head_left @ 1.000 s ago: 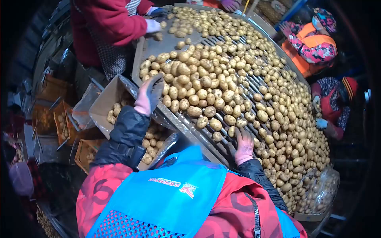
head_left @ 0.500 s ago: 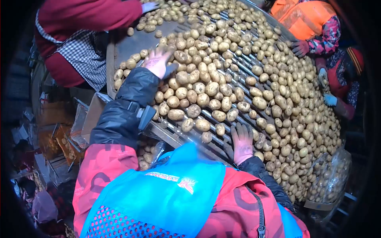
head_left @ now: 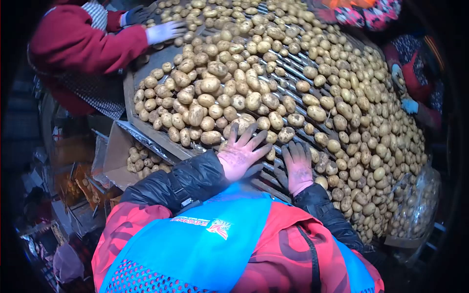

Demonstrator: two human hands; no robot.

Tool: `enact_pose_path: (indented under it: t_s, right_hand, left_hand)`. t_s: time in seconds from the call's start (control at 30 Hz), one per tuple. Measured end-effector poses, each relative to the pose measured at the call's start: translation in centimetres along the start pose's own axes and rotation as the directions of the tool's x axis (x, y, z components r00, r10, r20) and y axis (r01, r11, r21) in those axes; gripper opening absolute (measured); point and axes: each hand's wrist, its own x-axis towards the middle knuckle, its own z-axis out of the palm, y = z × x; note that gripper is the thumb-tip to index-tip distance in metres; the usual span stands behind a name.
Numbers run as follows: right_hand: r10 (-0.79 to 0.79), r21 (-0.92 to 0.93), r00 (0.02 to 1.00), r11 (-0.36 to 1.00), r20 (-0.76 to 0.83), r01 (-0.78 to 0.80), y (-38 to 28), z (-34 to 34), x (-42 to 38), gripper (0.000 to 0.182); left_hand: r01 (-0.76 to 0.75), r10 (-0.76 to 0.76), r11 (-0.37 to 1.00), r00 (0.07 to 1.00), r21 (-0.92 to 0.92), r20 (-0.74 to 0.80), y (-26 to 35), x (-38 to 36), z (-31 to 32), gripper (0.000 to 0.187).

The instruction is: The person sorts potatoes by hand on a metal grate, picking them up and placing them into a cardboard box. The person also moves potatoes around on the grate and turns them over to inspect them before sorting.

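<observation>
Many potatoes point(head_left: 252, 101), some soiled, cover a table of dark metal bars point(head_left: 291, 84). My left hand point(head_left: 242, 152), in a pink glove with dark fingertips, lies with spread fingers at the near edge of the pile, touching potatoes and holding none. Close to its right, my right hand point(head_left: 298, 168) in a similar glove lies flat over the bars with its fingers stretched forward. Potatoes sit just beyond both hands and to the right of my right hand.
A cardboard box point(head_left: 118, 158) with potatoes stands below the table's left edge. At right is a plastic-lined container point(head_left: 415, 210) of potatoes. A co-worker in a red sleeve point(head_left: 93, 44) reaches in from upper left with a white-gloved hand point(head_left: 166, 32); other co-workers work at upper right.
My left hand has moved from the left of the pile toward me, beside my right hand. Potatoes now cover more of the table's left part. My right hand has barely moved.
</observation>
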Motion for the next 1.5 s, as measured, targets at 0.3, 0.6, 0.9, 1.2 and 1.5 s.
enact_pose_path:
  t_s: [0.3, 0.6, 0.9, 1.2, 1.5]
  right_hand:
    - [0.006, 0.052, 0.999, 0.999, -0.045, -0.004, 0.0, 0.1, -0.1, 0.071]
    - [0.040, 0.104, 0.999, 0.994, -0.006, -0.039, 0.0, -0.5, -0.2, 0.074]
    - [0.040, 0.167, 0.998, 0.986, -0.056, -0.030, 0.3, -0.7, 0.4, 0.071]
    - [0.034, 0.117, 0.997, 0.993, -0.067, -0.026, 0.5, -0.2, 0.5, 0.070]
    - [0.032, 0.176, 0.996, 0.984, -0.085, -0.017, 0.6, -0.6, 0.4, 0.069]
  left_hand:
    - [-0.084, 0.084, 0.991, 0.996, 0.108, 0.007, -2.8, 6.7, -1.2, 0.040]
    - [0.307, -0.221, 0.843, 0.946, 0.441, -0.237, -14.7, 12.2, -4.2, 0.035]
    - [-0.108, 0.085, 0.973, 0.989, 0.206, 0.118, -10.6, 24.3, -2.1, 0.054]
    - [0.145, -0.197, 0.954, 0.964, 0.263, 0.181, -8.0, 27.3, 0.9, 0.032]
    - [0.131, -0.111, 0.990, 0.952, -0.050, 0.287, -9.7, 24.3, -1.7, 0.028]
